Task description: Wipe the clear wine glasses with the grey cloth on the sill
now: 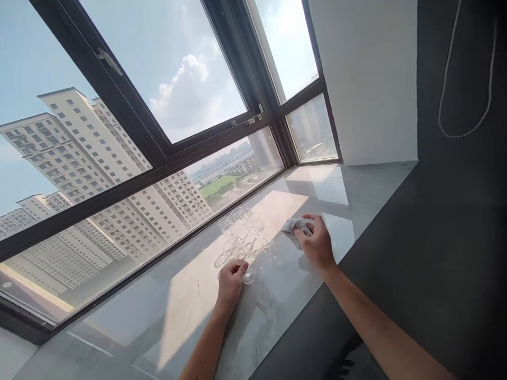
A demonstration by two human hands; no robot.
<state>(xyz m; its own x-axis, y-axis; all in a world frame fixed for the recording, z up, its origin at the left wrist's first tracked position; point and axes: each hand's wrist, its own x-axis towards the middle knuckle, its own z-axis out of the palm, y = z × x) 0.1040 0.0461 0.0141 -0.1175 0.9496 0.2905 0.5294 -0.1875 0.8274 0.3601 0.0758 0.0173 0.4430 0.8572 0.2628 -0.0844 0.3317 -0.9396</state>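
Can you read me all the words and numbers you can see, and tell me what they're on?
There are no words, labels, brands, numbers or signs I can read.
Clear glasses and pale cloth: no writing shows.
Tall buildings outside: any signs would be too small to read.
Dark patch at the bottom edge: too dim and blurred to tell.

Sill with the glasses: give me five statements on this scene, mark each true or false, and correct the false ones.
1. The right hand holds a cloth. True.
2. The left hand is at the glasses. True.
3. The glasses are spread far apart. False: they are clustered close together.
4. The cloth is bright red. False: it is whitish.
5. It is night outside. False: the sky is bright.
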